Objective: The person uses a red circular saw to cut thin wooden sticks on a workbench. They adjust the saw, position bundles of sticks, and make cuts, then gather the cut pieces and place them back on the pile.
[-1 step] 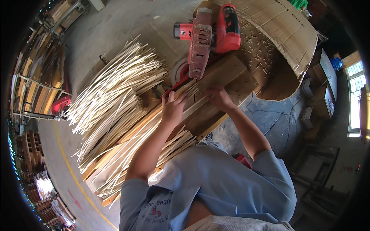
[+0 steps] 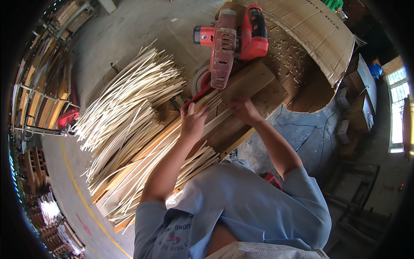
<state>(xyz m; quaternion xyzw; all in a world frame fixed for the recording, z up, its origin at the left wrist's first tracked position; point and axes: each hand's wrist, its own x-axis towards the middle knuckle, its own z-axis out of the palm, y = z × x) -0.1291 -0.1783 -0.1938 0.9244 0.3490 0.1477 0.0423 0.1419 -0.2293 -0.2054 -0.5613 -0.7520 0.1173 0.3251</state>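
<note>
A red miter saw [image 2: 224, 49] stands at the far side, its dusty blade guard over a wooden bed [image 2: 258, 86]. Thin pale wooden sticks [image 2: 159, 159] run along the bed from the near left up toward the blade. My left hand [image 2: 194, 123] presses onto them beside the fence, fingers bent over the bundle just short of the guard. On the right of the blade line, my right hand [image 2: 246, 111] rests with fingers reaching across the edge of a flat wooden board [image 2: 252, 80]. Its fingertips are in shadow, and nothing shows in its grasp.
A large heap of similar sticks [image 2: 129, 95] lies left of the saw. Behind the bed on the right, a bent cardboard sheet [image 2: 310, 39] holds small offcuts. Racks of timber [image 2: 47, 82] line the far left. A yellow floor line [image 2: 77, 181] runs along the left.
</note>
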